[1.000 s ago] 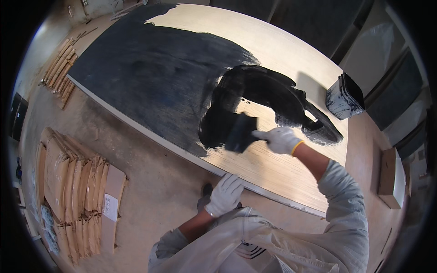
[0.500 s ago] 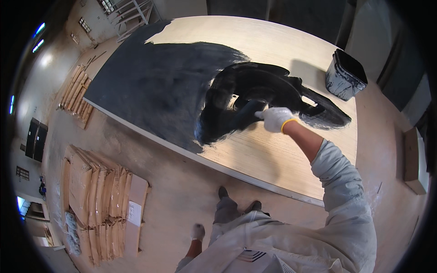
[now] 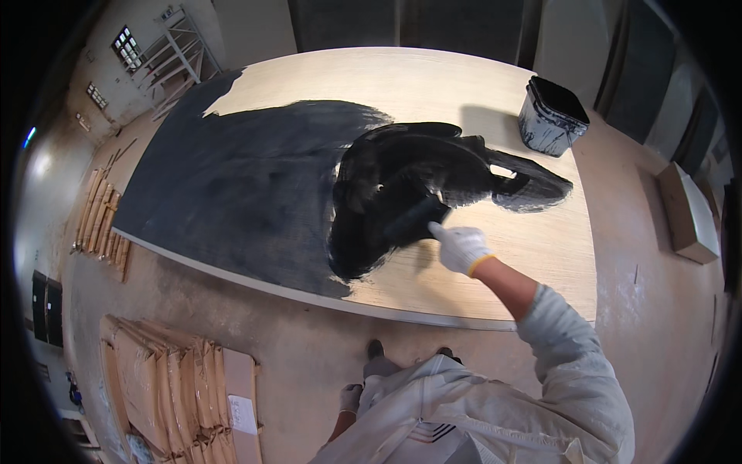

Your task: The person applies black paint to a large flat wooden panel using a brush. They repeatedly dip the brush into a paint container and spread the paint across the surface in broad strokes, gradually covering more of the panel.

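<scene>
My right hand, in a white knit glove with a yellow cuff, is closed round a wide, flat black spreader. The spreader's blade is dark and blurred, and its handle is mostly hidden by the glove. It lies against wet black paint on a large pale wood-grain board. Duller dark coating covers the board's left part. At the far right of the board stands a paint-streaked square bucket, dark inside. My left hand, also gloved, hangs beside my leg; its fingers are too indistinct to read.
Brown-wrapped flat packages are stacked on the floor at lower left, with another bundle beyond the board's left end. A long box lies on the floor at right. A metal rack and dark panels stand behind.
My right hand has drawn the spreader nearer and slightly left, and black paint now fills more of the pale gap there. The view has shifted, and my left hand sits closer to my leg.
</scene>
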Motion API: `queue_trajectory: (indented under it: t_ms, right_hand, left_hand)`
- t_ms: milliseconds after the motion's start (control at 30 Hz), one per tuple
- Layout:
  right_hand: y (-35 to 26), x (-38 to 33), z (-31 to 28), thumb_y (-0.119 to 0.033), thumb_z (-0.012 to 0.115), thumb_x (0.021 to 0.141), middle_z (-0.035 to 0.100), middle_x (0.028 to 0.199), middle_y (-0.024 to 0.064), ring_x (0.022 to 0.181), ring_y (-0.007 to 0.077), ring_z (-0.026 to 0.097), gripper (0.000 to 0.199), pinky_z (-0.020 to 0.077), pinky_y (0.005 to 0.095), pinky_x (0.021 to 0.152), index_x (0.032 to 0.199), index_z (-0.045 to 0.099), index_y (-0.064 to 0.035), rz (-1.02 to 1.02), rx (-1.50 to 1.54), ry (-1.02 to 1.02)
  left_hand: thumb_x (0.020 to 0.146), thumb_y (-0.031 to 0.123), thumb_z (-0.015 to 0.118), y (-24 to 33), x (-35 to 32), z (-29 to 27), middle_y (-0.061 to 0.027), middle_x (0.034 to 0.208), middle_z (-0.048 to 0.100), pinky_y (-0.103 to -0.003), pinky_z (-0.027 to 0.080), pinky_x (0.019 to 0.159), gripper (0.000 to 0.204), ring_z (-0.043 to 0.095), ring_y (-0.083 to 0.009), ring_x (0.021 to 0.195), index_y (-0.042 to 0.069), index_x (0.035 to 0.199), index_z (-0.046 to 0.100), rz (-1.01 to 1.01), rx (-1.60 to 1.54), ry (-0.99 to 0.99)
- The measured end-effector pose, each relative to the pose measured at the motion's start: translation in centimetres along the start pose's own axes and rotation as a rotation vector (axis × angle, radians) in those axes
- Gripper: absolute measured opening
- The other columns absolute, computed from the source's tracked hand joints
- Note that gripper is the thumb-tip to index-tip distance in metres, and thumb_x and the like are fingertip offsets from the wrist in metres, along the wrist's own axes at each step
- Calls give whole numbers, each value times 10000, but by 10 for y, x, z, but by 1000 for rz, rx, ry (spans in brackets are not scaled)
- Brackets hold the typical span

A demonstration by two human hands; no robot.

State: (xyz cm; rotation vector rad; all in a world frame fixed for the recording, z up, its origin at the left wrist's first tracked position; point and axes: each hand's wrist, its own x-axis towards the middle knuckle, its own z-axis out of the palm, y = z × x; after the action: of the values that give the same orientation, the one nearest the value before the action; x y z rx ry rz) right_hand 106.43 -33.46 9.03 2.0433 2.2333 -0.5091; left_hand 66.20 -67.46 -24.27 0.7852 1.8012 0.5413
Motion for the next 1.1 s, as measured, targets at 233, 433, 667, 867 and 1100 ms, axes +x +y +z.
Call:
queue_trajectory:
  t_ms: [233, 433, 667, 867, 1100]
  right_hand:
    - [70, 5, -6, -161, 528, 973, 791, 1192, 228, 1098, 411, 771, 550, 583, 534, 942, 1519, 593, -129, 486, -2, 150]
    - [-90, -29, 10, -146, 502, 994, 788, 1029, 256, 981, 430, 779, 473, 590, 555, 866, 1443, 650, -145, 261, 82, -9]
    - [89, -66, -1, -209, 478, 1046, 759, 1309, 207, 1185, 413, 740, 466, 582, 536, 994, 1473, 658, -156, 757, -2, 120]
    - [8, -31, 0, -231, 509, 1008, 760, 1300, 196, 1200, 401, 732, 541, 573, 507, 1033, 1530, 618, -315, 533, 45, -1]
    - [129, -50, -27, -233, 506, 1039, 766, 1300, 186, 1205, 398, 733, 484, 573, 505, 1026, 1504, 642, -233, 700, 31, 53]
  left_hand:
    - [915, 179, 667, 2, 75, -75, -125, 833, 796, -377, 554, 672, 257, 721, -215, 716, -19, 968, 823, -100, 217, -173]
    - [935, 147, 667, -6, 142, -137, -35, 723, 694, -331, 476, 541, 147, 609, -162, 592, 39, 873, 745, -277, -10, -209]
    - [963, 196, 702, 47, 188, -123, -19, 794, 703, -317, 471, 537, 129, 603, -137, 608, 81, 918, 743, -79, -99, -225]
    - [962, 211, 706, 51, 202, -123, -22, 798, 717, -316, 487, 561, 160, 632, -128, 644, 64, 934, 763, -54, 122, -217]
    - [935, 166, 686, 39, 178, -143, -14, 650, 626, -313, 429, 492, 161, 554, -136, 525, 81, 803, 722, -128, -118, -279]
